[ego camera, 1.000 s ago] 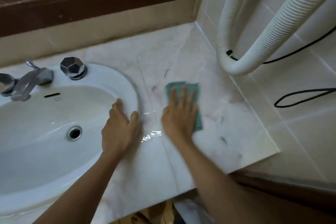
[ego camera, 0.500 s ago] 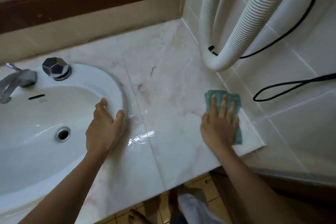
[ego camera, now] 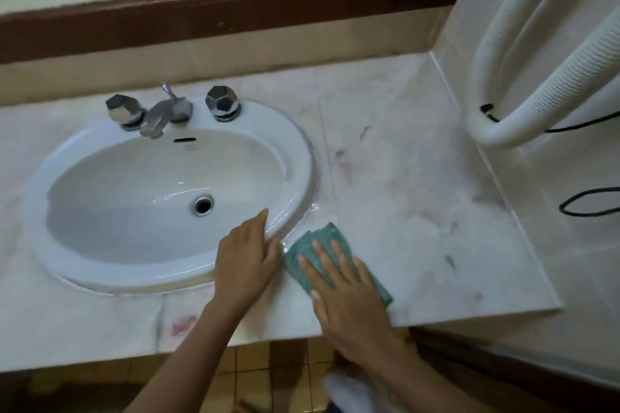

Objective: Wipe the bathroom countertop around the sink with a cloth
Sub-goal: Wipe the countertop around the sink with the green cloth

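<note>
A folded green cloth (ego camera: pixel 303 246) lies flat on the pale marble countertop (ego camera: pixel 419 211), just right of the white oval sink (ego camera: pixel 295 151). My right hand (ego camera: pixel 345 288) presses down on the cloth with straight, spread fingers, close to the counter's front edge. My left hand (ego camera: pixel 246 261) rests flat on the sink's front right rim, its fingers pointing toward the basin, almost touching the cloth. A wet sheen shows on the marble beside the rim.
A chrome faucet (ego camera: pixel 164 112) with two knobs stands behind the basin. A white ribbed hose (ego camera: pixel 523 100) loops down the tiled right wall, with a black cable (ego camera: pixel 583 201) below it. A mirror with a dark wooden frame (ego camera: pixel 235 10) runs along the back. The counter ends at right.
My right hand has slid the cloth from the counter's right end back left to the sink rim. The view has swung left, showing the whole sink. My left hand stays on the rim.
</note>
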The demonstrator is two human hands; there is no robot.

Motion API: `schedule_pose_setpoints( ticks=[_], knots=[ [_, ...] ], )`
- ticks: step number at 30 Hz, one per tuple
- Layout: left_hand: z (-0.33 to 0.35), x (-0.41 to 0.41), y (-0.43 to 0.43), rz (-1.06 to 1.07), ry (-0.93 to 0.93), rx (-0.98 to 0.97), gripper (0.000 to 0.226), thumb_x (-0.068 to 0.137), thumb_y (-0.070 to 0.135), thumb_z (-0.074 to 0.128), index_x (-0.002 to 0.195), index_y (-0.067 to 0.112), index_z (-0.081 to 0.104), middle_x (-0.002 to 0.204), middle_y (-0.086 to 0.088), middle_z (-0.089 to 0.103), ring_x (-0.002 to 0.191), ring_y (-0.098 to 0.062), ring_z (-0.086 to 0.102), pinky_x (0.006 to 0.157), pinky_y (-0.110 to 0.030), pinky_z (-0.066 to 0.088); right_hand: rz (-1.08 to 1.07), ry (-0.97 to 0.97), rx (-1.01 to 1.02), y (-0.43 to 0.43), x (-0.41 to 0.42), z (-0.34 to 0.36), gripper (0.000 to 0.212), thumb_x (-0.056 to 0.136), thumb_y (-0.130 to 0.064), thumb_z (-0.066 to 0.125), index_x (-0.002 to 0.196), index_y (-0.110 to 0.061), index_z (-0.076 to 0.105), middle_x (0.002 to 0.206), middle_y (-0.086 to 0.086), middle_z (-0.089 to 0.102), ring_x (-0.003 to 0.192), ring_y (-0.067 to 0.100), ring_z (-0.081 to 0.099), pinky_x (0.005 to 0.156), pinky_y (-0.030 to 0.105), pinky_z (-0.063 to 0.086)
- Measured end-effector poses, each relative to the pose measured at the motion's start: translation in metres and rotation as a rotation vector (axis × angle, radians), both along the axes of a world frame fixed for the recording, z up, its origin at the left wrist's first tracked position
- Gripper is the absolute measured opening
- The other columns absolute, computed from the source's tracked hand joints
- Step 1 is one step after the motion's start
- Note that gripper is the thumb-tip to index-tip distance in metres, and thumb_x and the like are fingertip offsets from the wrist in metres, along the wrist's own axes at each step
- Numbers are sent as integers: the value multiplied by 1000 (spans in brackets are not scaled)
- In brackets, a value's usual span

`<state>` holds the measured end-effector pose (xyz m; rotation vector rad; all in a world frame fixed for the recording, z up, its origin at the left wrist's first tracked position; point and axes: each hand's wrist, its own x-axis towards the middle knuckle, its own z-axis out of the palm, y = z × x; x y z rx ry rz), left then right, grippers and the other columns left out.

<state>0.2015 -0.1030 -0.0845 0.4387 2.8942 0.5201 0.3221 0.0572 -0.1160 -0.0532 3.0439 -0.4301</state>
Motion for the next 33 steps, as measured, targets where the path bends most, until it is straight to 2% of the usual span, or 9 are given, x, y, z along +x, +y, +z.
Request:
schedule_pose_setpoints(
  ticks=[6,8,10,14,18,21,25,30,33],
  knots=[
    [-20,57,-94,48,141,97,59,85,31,44,144,25,42,157,3,30,146,-21,24,109,-37,28,-288,-64,63,35,-31,4,64,89,-34,26,152,-30,19,159,0,17,146,25,17,110,51,29],
    [-23,71,-119,32,137,166,55,87,31,44,142,27,45,160,7,22,148,-16,15,105,-38,29,-434,-80,65,4,-40,9,66,88,-39,19,152,-24,21,159,4,18,146,31,18,110,52,25],
    [-26,81,-146,39,177,237,46,89,30,45,133,24,55,158,3,28,145,-19,24,103,-40,33,-496,-142,67,-35,-42,9,70,86,-43,11,153,-25,13,161,5,9,147,31,10,113,52,17],
    [-31,80,-234,407,292,430,44,81,30,48,120,16,64,146,-6,44,130,-26,43,98,-44,35,-447,-152,86,-124,-30,6,73,84,-44,16,151,-18,27,158,12,21,144,38,18,109,59,25],
    [-29,46,-369,929,351,442,43,80,25,52,120,11,64,148,-10,38,131,-34,37,103,-54,35,-460,-137,173,-213,-23,1,72,83,-43,30,142,-4,42,148,24,38,133,49,36,94,68,36],
    [-22,3,-471,1155,300,330,40,88,22,53,127,13,58,154,-10,26,140,-33,23,109,-55,23,-449,-132,221,-273,-25,-1,74,85,-48,30,142,-1,41,148,27,36,134,49,35,95,67,37],
    [-28,-54,-552,1186,185,236,46,90,32,45,133,17,50,157,-10,20,145,-29,11,114,-52,10,-422,-151,223,-346,-36,-1,71,92,-50,23,150,-9,26,156,21,21,140,45,24,105,62,30],
    [-45,-69,-563,1170,243,197,44,86,27,56,128,15,53,151,-10,32,143,-31,20,110,-54,19,-94,-75,224,-428,-69,-6,66,96,-49,8,148,-17,32,154,14,32,136,38,33,99,57,39],
    [-50,-70,-565,1153,269,148,45,84,27,58,126,14,53,150,-13,33,141,-33,23,107,-56,24,37,-57,206,-453,-105,-3,64,97,-51,12,151,-21,27,157,8,26,136,34,32,109,49,25]
  ],
)
